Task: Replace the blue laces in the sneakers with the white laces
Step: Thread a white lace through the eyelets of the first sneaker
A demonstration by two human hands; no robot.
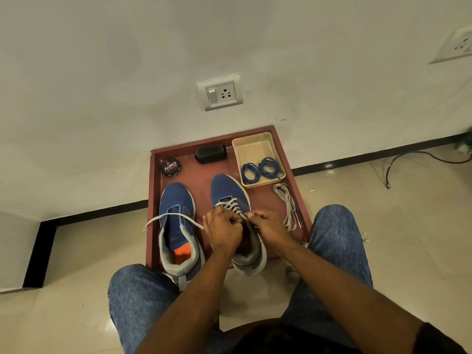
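Lacing the right sneaker (231,198) is, by my judgement, nearly done: white lace (231,204) crisscrosses its eyelets toward twelve o'clock, and both hands meet at the top of the tongue. The left hand (223,229) has its grip curled and pinching one end of the lace, whose free tail runs out toward nine o'clock across the left sneaker (176,221). The right hand (268,226) pinches the other end just at three o'clock of the left hand, the two nearly touching. The shoe's long axis runs six to twelve, toe away from the person, so the remaining eyelets lie right under the grips, equally near to both.

The left sneaker stands just beside, at nine o'clock, with its eyelets bare. A second white lace (287,205) lies bundled on the red tray (293,175) at three o'clock, nearer the right hand. The blue laces (261,169) sit coiled in a cream basket (251,146) at one o'clock. A polish tin (171,167) and a black brush (210,154) lie toward eleven and twelve o'clock, well apart. The trailing tail over the left sneaker could snag when that shoe is taken up.
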